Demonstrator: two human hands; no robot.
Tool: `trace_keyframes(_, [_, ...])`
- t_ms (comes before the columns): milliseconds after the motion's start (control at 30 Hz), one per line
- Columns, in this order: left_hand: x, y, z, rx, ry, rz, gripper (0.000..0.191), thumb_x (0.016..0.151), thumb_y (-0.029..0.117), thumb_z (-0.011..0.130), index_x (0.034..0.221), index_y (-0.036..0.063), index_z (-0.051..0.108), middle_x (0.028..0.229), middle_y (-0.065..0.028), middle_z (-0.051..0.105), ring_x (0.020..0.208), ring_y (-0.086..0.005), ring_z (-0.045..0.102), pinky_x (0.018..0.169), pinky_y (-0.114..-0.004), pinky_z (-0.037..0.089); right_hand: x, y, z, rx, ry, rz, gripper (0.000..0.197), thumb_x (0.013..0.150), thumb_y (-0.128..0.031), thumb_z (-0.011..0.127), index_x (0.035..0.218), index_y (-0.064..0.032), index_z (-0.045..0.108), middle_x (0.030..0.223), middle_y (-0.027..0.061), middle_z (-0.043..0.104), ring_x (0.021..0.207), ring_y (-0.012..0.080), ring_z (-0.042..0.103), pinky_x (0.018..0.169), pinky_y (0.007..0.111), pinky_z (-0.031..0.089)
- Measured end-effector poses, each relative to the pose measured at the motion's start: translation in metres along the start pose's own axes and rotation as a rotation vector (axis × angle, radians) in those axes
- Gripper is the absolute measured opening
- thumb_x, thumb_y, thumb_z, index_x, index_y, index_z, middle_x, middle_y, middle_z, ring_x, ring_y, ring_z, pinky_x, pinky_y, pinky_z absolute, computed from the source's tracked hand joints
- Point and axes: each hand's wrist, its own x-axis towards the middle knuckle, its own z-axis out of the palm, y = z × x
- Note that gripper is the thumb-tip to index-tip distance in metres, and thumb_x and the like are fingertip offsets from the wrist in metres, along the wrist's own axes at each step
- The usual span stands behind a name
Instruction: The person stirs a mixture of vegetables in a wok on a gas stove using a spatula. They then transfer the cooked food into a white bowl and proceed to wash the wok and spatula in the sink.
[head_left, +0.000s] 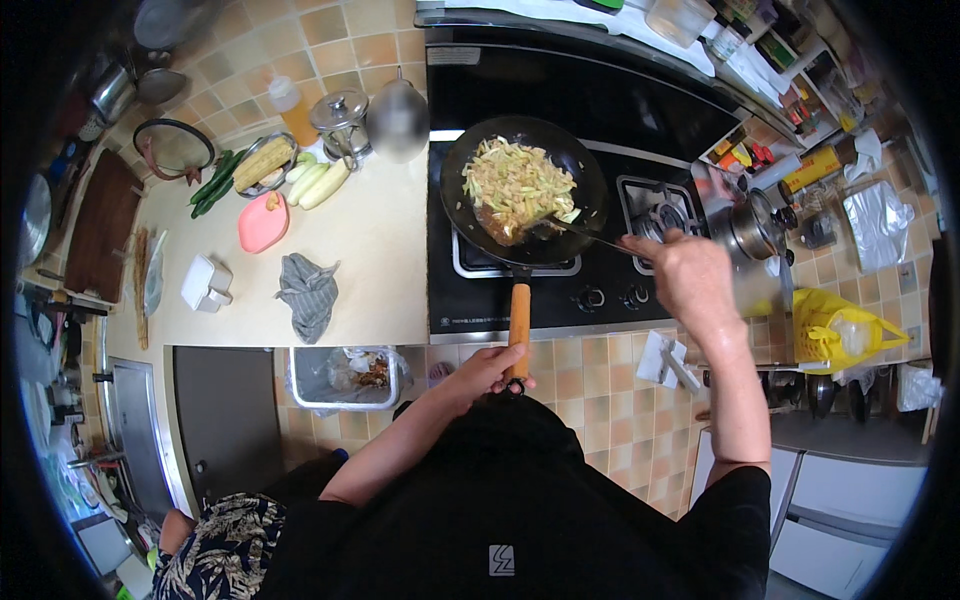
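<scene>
A black wok (585, 157) sits over the left burner of the black glass gas hob (517, 311). Inside it lie chopped pale-green and yellowish pieces of food (517, 176), with brown liquid at the near side. My left hand (491, 371) grips the wooden wok handle (520, 315) near its end. In my right hand (690, 277) is the shaft of a metal cooking spatula (592, 234). The spatula's head reaches into the near right part of the food and is partly hidden by it.
Left of the hob, the counter holds a grey cloth (307, 296), a pink dish (262, 223), corn (262, 163), cucumbers (217, 184) and a white container (206, 283). A lined waste bin (345, 405) stands below. Right is a metal pot (754, 225). Another person's patterned clothing (225, 544) shows at lower left.
</scene>
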Motion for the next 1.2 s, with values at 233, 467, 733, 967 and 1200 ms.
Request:
trace_keyframes(233, [-0.001,-0.010,-0.004,-0.045,0.039,0.019,0.052,0.101,0.043,0.043,0.128,-0.0008,0.050,0.093,-0.0063,0.067,0.072,-0.0068,0.055,0.066,-0.019,0.044,0.019,0.035,-0.031,-0.210,0.053,-0.170,0.041,0.070,0.000,0.060,0.101,-0.0239,0.075,0.071,0.0096,0.058,0.067,0.0276,0.061,0.064,0.039,0.050])
trace_keyframes(467, [0.000,-0.006,0.002,-0.072,0.038,0.051,0.045,0.100,0.045,0.046,0.117,0.0035,0.053,0.088,-0.0065,0.069,0.063,-0.0031,0.053,0.055,-0.016,0.039,0.023,0.048,0.017,0.083,0.111,-0.017,0.037,0.075,-0.005,0.067,0.108,-0.0191,0.072,0.068,0.0127,0.058,0.068,0.0318,0.061,0.062,0.041,0.048])
trace_keyframes(733, [-0.005,-0.004,0.002,-0.043,0.058,0.028,0.044,0.100,0.042,0.045,0.118,0.0032,0.053,0.086,-0.0058,0.069,0.061,-0.0026,0.053,0.055,-0.016,0.038,0.019,0.049,-0.008,0.356,-0.219,0.384,0.027,0.086,-0.023,0.063,0.106,-0.0071,0.070,0.085,0.0217,0.067,0.085,0.0393,0.064,0.077,0.045,0.049])
trace_keyframes(967, [0.001,0.000,0.005,-0.032,0.022,0.037,0.046,0.100,0.043,0.045,0.118,0.0018,0.052,0.087,-0.0067,0.069,0.061,-0.0029,0.053,0.055,-0.016,0.038,0.074,0.094,0.092,1.274,-0.384,0.725,0.027,0.092,-0.026,0.063,0.106,-0.0028,0.066,0.056,-0.0001,0.050,0.035,0.0070,0.039,0.032,0.025,0.028])
trace_keyframes(1200, [-0.006,-0.005,-0.001,-0.058,0.044,0.029,0.046,0.100,0.044,0.046,0.118,0.0032,0.053,0.088,-0.0051,0.070,0.063,-0.0029,0.054,0.055,-0.017,0.038,0.043,0.037,0.043,0.622,-0.086,0.153,0.031,0.086,-0.021,0.069,0.114,-0.0073,0.067,0.074,0.0159,0.067,0.058,0.0276,0.062,0.064,0.039,0.049])
